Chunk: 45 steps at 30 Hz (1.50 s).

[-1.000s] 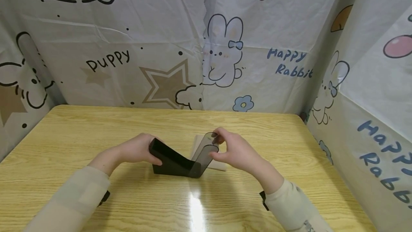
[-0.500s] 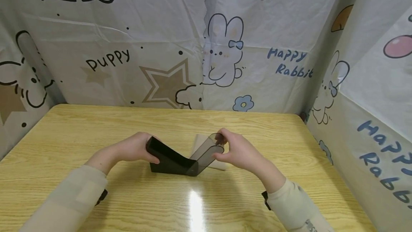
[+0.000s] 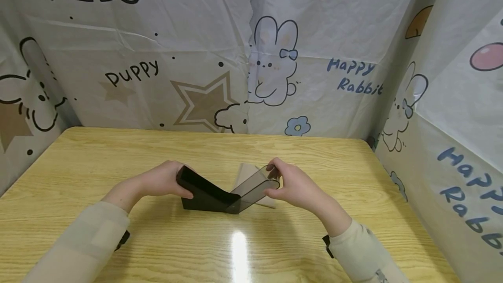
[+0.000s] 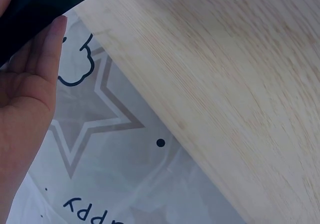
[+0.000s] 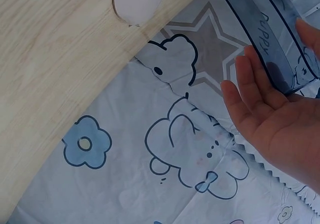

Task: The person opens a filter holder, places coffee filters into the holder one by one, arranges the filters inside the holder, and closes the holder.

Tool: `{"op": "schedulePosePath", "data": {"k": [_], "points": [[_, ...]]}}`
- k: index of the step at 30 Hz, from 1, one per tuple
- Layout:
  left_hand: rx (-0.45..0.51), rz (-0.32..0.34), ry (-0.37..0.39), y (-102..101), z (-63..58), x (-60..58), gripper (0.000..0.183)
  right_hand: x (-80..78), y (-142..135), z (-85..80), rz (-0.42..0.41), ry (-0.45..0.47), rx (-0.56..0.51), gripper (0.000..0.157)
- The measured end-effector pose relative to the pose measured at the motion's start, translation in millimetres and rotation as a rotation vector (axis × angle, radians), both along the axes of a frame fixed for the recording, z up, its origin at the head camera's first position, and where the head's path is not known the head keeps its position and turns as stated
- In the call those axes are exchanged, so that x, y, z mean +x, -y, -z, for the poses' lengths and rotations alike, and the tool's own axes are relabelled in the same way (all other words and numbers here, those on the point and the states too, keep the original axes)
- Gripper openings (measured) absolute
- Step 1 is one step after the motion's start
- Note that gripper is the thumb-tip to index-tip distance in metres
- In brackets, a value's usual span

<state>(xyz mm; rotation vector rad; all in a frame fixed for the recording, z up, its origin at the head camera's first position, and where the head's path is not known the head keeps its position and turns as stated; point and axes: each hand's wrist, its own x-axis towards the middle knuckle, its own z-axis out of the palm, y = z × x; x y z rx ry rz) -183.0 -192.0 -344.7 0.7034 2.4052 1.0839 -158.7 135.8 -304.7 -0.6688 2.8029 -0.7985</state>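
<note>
A long black box [image 3: 206,195] with a smoky see-through lid [image 3: 251,191] is held over the middle of the wooden table. Box and lid meet at their lower right end and spread apart in a wide V. My left hand [image 3: 167,180] grips the box's raised left end, thumb on the near side. In the left wrist view, fingers [image 4: 47,48] lie along the dark box. My right hand [image 3: 292,182] pinches the free end of the lid, and its thumb and fingertips take opposite edges. The right wrist view shows the lid [image 5: 270,38] between thumb and fingers.
A flat pale piece [image 3: 244,173] lies on the table [image 3: 129,152] behind the lid, partly covered by it. Printed sheets [image 3: 188,34] hang along the table's back and right sides.
My right hand has moved to the right, swinging the lid outward so it slopes less steeply. The box and my left hand have shifted slightly left.
</note>
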Motion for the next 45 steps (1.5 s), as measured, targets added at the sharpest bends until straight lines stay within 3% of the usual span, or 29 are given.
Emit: {"op": "schedulePosePath", "data": {"k": [27,33,37,40,43,45], "points": [[0.011,-0.016,0.035,2,-1.4,0.2,0.035,-1.2,-17,16.5,0.039,0.038,-0.002,0.038],[0.011,-0.013,0.036,2,-1.9,0.2,0.035,-3.8,-20,15.7,0.029,0.081,-0.015,0.055],[0.012,-0.011,0.031,1,-3.0,0.4,0.035,-10.2,-24,17.4,0.034,0.108,0.066,0.066],[0.015,-0.009,0.025,2,-3.5,0.7,0.034,-18.8,-25,23.3,0.052,0.081,0.194,0.051],[0.019,-0.004,0.021,2,-3.2,0.8,0.034,-29.4,-24,31.1,0.072,0.053,0.298,0.024],[0.022,-0.001,0.021,2,-2.8,0.5,0.034,-36.1,-20,35.4,0.080,0.047,0.345,0.017]]}}
